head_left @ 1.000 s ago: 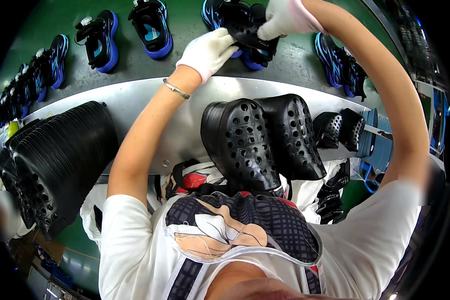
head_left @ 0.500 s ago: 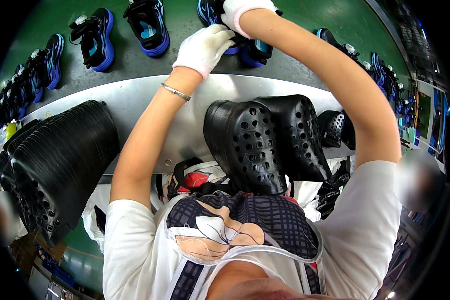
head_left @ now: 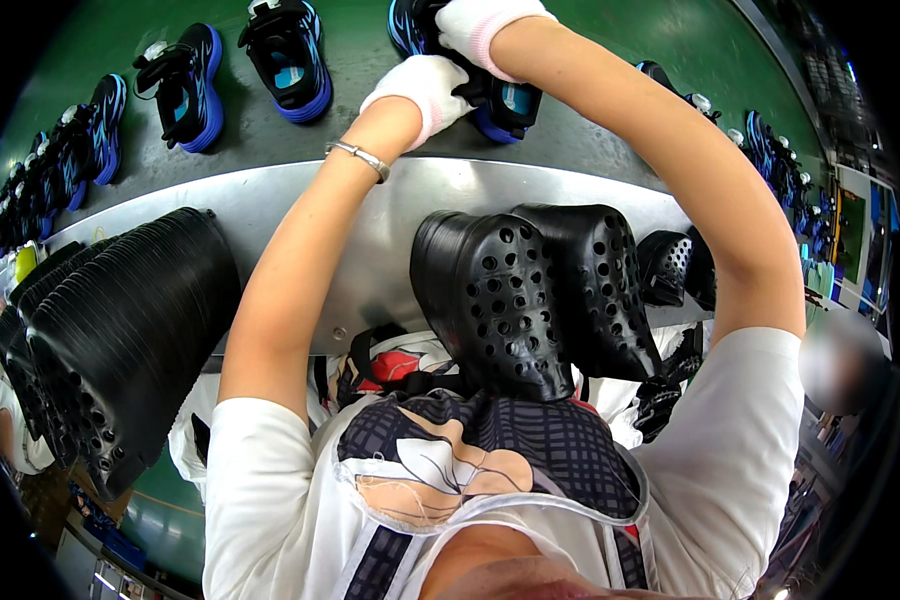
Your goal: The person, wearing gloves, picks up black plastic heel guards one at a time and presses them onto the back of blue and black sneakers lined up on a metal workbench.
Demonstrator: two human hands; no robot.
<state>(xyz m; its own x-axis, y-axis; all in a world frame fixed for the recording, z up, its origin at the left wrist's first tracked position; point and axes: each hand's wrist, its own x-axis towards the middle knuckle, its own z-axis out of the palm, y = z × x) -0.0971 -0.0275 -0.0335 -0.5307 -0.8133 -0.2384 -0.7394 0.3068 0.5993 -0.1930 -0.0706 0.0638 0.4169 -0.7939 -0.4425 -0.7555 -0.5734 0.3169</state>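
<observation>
Right hand: the gloved right hand [head_left: 480,32] has come in leftward from the shoe's right side since a second ago, and now sits just beside the left hand [head_left: 417,92], which has barely moved.
Dark perforated piece: plainly visible between the gloves then, now mostly lost behind them; I cannot tell where it lies.
What this means: both hands appear to be working at one spot, around the shoe's opening.
Blue-black shoe: far centre on the green surface [head_left: 360,60], the shoe [head_left: 515,102] shows just right of the gloves, its mate [head_left: 406,30] to their left.
Grip: left fingers bunched together, pointing right; right fingertips hidden, so I cannot tell what either pinches.
In the way: the right forearm [head_left: 650,135] crosses the far right, covering part of the shoes there and a small black piece below.
Black perforated stacks: two near centre [head_left: 505,310], a long one [head_left: 135,320] near left, on the metal ledge [head_left: 370,235].
</observation>
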